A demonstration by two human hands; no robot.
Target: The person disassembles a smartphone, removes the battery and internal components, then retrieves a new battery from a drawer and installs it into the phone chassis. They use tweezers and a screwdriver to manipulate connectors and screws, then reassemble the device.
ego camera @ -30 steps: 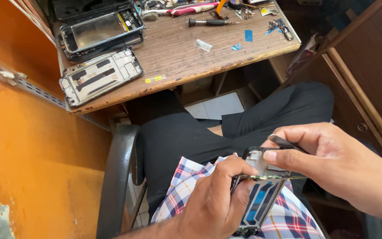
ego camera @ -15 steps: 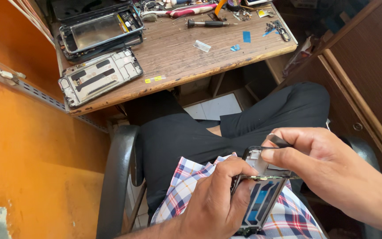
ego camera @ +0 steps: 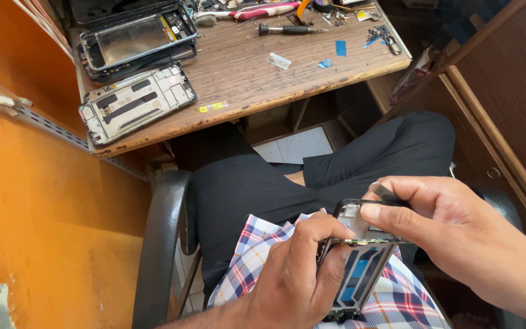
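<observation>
Head view. My left hand (ego camera: 293,280) grips opened grey phone frame with blue inner parts (ego camera: 360,268) over my lap, as half second ago. My right hand (ego camera: 452,225) pinches thin dark flat pry tool (ego camera: 388,194) at frame's top edge; it has shifted slightly lower. Prying appears ongoing.

Surface: worn wooden desk (ego camera: 245,85) ahead, well apart; silver phone midframe (ego camera: 135,100) near edge, black screwdriver (ego camera: 287,28) behind. Orange wall (ego camera: 44,231) left; black chair arm (ego camera: 159,244) beside my thigh.
</observation>
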